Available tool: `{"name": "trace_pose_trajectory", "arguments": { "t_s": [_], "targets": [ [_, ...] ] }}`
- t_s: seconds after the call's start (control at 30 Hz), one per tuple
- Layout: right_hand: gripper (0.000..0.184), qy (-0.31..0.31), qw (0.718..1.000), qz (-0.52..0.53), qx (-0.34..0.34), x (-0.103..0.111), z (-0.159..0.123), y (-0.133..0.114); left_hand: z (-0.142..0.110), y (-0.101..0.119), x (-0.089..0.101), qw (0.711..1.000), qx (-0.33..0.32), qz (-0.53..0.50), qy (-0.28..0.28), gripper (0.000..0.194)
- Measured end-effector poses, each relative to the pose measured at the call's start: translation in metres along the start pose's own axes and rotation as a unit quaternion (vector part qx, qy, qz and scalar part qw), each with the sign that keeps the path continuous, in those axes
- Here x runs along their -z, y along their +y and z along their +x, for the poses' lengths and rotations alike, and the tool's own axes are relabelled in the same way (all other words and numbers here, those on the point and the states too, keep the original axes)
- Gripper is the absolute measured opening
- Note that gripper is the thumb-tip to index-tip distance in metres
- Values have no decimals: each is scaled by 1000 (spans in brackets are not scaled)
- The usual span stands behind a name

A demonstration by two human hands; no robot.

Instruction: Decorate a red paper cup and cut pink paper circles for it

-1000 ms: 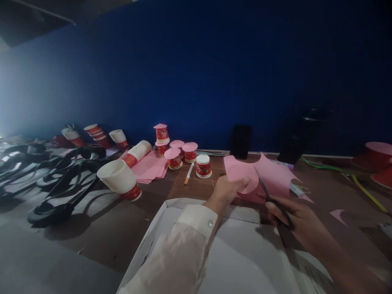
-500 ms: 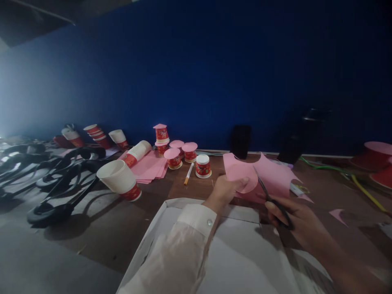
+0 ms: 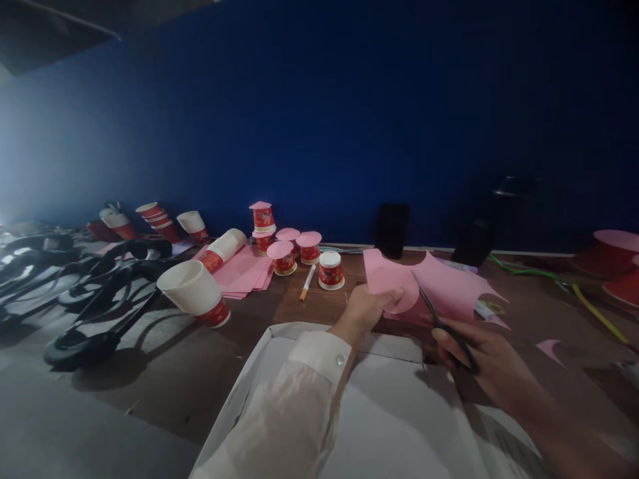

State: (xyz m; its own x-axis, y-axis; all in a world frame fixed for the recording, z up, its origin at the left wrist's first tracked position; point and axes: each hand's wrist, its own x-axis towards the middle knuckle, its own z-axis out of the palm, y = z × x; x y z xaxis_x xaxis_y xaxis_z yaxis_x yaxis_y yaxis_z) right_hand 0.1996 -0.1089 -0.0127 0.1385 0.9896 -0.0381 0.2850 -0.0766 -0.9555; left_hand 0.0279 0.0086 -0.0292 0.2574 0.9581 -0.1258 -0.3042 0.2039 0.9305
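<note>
My left hand (image 3: 368, 309) pinches a sheet of pink paper (image 3: 444, 287) by a rounded, partly cut section, thumb on top. Black-handled scissors (image 3: 462, 347) are in my right hand (image 3: 472, 349), fingers through the handles. Their blades lie along the curved cut at the right side of the round section. Notches from earlier cuts shape the sheet's edges. Left of the paper, an upside-down red and white paper cup (image 3: 331, 271) stands on a brown board, beside a white and orange pen-like stick (image 3: 307, 283).
Several upturned cups carry pink paper discs (image 3: 280, 250). Farther left are a stack of cups (image 3: 194, 293), pink sheets (image 3: 244, 273) and black headset-like gear (image 3: 94, 339). A white box (image 3: 389, 406) lies under my forearms. Pink scraps (image 3: 551, 350) and a yellow-green cable (image 3: 599, 314) lie right.
The loose part of the pink sheet has swung slightly to the right. Both hands keep nearly the same place, with the scissors still at the curved edge.
</note>
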Motion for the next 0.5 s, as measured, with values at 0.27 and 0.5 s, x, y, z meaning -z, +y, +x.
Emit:
{"name": "trace_pose_trajectory", "arguments": {
  "t_s": [0.27,0.5],
  "targets": [
    [59,0,1000,-18,-13,2,-1,-3,1,0,1,999,-25,29,13,39],
    [62,-16,999,-30,-15,4,3,5,-6,6,-3,1000,-4,3,14,39]
  ]
}}
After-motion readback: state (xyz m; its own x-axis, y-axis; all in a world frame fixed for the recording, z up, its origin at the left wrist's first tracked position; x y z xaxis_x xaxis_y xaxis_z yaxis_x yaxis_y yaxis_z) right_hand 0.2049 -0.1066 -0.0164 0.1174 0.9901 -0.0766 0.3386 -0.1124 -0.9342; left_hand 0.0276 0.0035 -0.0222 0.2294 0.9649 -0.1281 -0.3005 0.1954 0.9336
